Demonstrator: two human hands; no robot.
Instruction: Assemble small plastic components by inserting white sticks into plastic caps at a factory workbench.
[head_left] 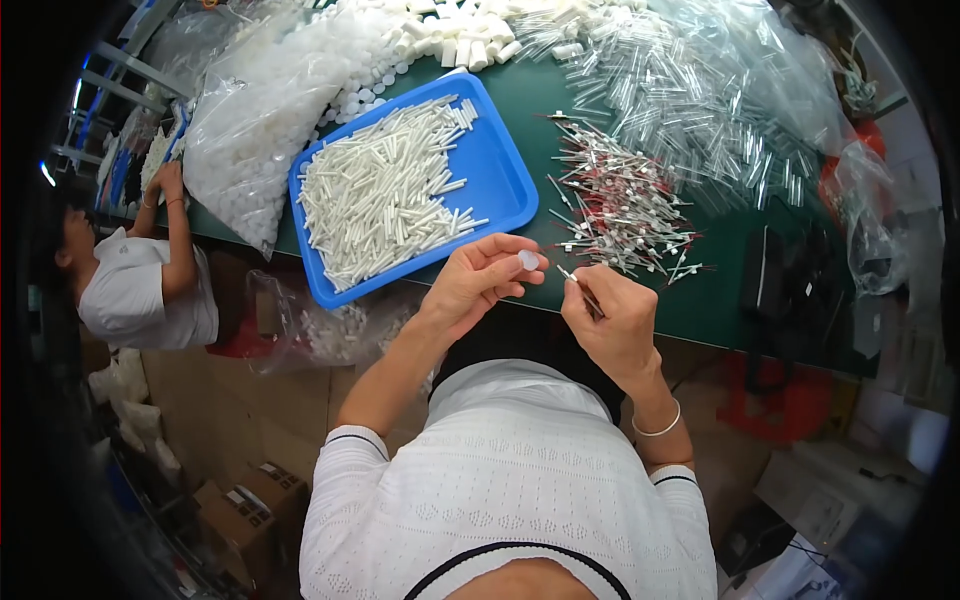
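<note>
Between the thumb and fingers of my left hand (470, 288) is a small round translucent white cap (528, 260). My right hand (617, 318) pinches a thin wired part with a white tip (567, 275), most of it hidden by the fingers. The tip points toward the cap, with a small gap between them. Beyond my right hand lies a heap of similar wired parts (625, 200) with red leads. To the left, a blue tray (510, 190) holds a large pile of short white tubes (385, 195).
Clear plastic tubes (690, 100) spread over the far right of the green table (700, 300). A plastic bag (250, 130) of white caps lies left of the tray, and white cylinders (470, 40) lie behind it. A black case (765, 275) stands at right. A co-worker (150, 270) works at left.
</note>
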